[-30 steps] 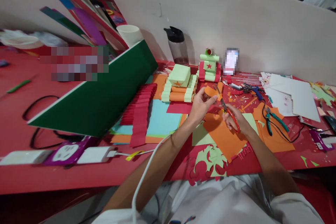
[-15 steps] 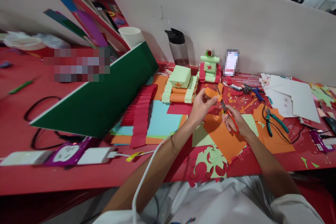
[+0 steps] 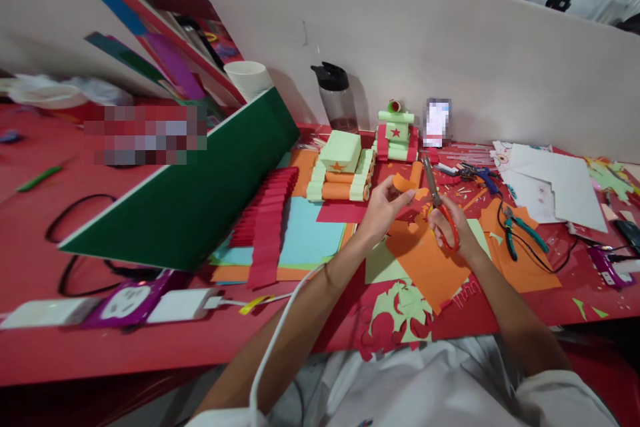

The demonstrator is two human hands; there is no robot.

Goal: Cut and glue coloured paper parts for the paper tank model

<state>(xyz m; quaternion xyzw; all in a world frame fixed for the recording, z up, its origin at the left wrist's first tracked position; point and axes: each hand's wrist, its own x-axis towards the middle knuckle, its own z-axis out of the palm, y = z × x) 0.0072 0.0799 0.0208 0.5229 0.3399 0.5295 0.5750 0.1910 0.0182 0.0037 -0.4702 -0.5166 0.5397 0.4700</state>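
Note:
Between the thumb and fingers of my left hand is a small piece of orange paper. My right hand grips red-handled scissors, whose blades point up and away from me, apart from the paper piece. A larger orange sheet lies on the table below both hands. Just beyond my left hand stands a paper tank model in light green and orange, with an orange star. Behind it is a second paper model in light green and red.
A green board leans at the left. A bottle and a lit phone stand by the wall. Teal-handled pliers, a blue glue gun and paper scraps lie around. A white cable crosses my left arm.
The scissors have moved away from the orange paper piece, slightly to the right, and their blades look closed together. My left hand still holds the piece. The camera view has shifted slightly.

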